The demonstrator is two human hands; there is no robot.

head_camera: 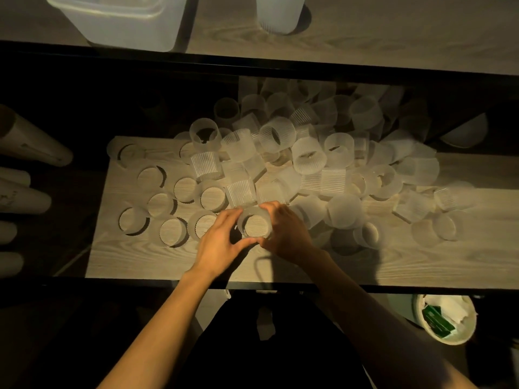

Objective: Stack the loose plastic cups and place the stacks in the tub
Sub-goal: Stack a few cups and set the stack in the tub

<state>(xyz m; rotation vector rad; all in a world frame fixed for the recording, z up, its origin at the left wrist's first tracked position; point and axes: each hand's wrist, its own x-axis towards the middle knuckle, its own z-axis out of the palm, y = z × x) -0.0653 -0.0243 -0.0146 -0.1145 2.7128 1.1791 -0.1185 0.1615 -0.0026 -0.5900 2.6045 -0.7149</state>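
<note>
The frosted ribbed plastic cup point(255, 224) stands upright near the front edge of the worktop point(168, 265). Its mouth faces up at the camera, so its long axis runs vertical. It is clasped from both sides. The left hand point(222, 240) wraps the cup's left wall with curled fingers point(233, 215) and lays its thumb along the near rim. The right hand point(286, 231) curls round the right wall. Both hands hold it, and neither holds anything else. I cannot tell whether this is one cup or several already nested.

The next cups to add lie just beyond the fingertips. Two ribbed cups point(242, 192) stand just beyond the held one, at the near edge of the heap of loose cups point(309, 155). The heap sprawls away to the right and back, most of it tipped on its side. It lies to the right hand's side, so that hand is probably the better placed to pick from it.

A group of upright cups point(174, 231) stands just left of the left hand.

The translucent tub point(123, 21) is well apart, on the farther surface past a dark strip, up and to the left. Carrying a stack there probably means a long forward reach, and the left hand is on the nearer side. What looks like a tall stack of cups point(280, 15) stands to the right of the tub.
</note>
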